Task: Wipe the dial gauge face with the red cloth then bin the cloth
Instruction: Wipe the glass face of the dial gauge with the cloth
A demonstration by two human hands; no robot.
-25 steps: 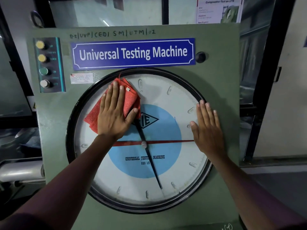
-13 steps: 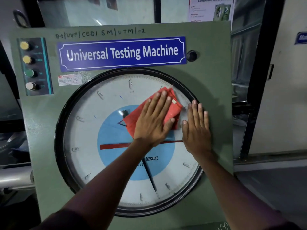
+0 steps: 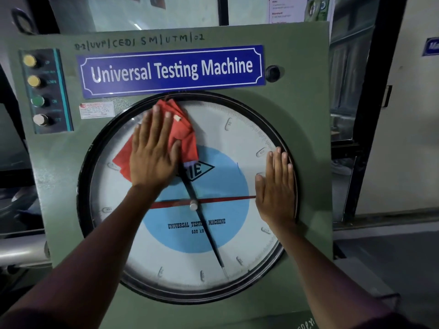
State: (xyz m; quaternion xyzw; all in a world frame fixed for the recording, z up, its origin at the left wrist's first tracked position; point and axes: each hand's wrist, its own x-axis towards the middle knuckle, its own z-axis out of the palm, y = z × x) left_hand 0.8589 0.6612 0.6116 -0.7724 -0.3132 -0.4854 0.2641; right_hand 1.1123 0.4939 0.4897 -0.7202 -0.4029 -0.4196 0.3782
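Observation:
A large round dial gauge face [image 3: 228,148] with a black rim, white scale and blue centre fills the front of a green machine panel. My left hand [image 3: 153,150] lies flat on the folded red cloth [image 3: 184,136], pressing it against the glass at the upper left of the dial. My right hand [image 3: 276,188] rests flat with fingers together on the dial's right edge, holding nothing. A black pointer and a red pointer cross at the hub [image 3: 193,205].
A blue "Universal Testing Machine" sign [image 3: 172,70] sits above the dial. A strip of push buttons [image 3: 39,91] is at the panel's upper left, a black knob [image 3: 272,73] at upper right. A dark door frame [image 3: 365,110] stands to the right. No bin is in view.
My left hand has swept the red cloth from the dial's right side, near my right hand, back up to the upper left. My right hand has stayed on the right rim.

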